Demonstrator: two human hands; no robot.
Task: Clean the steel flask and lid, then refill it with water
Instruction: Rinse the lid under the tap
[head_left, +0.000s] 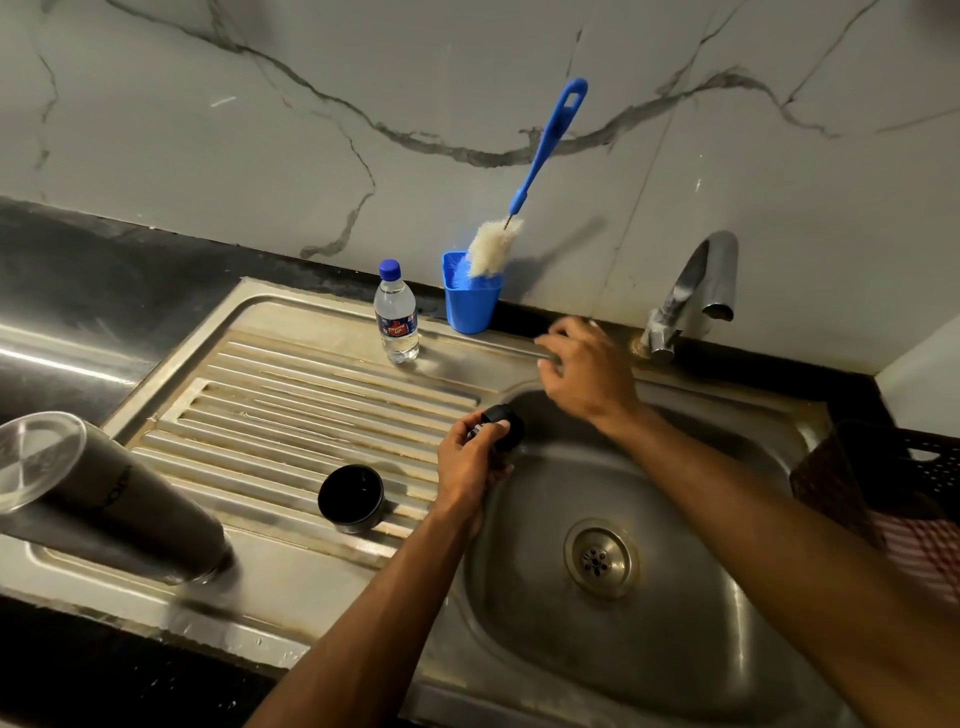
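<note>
Head view: flask (104, 499) lies uncapped on the drainboard surface (291, 395), cup lid (351, 498) beside it. Left hand (470, 462) grips the black stopper (503, 425) over the sink (727, 623); right hand (587, 366) is loose-fingered and empty, near the tap (691, 291). No water is running, brush (524, 182) unused: looks early, refill pending.

Steel sink (727, 670) dull, scuffed; flask (119, 514) matt metal.

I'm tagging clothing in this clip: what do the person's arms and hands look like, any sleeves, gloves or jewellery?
Both forearms are bare as far as the frame shows: no sleeves, no gloves, no watch or bracelet. The left hand shows no ring. The right hand is motion-blurred, so a ring there cannot be ruled out.
</note>
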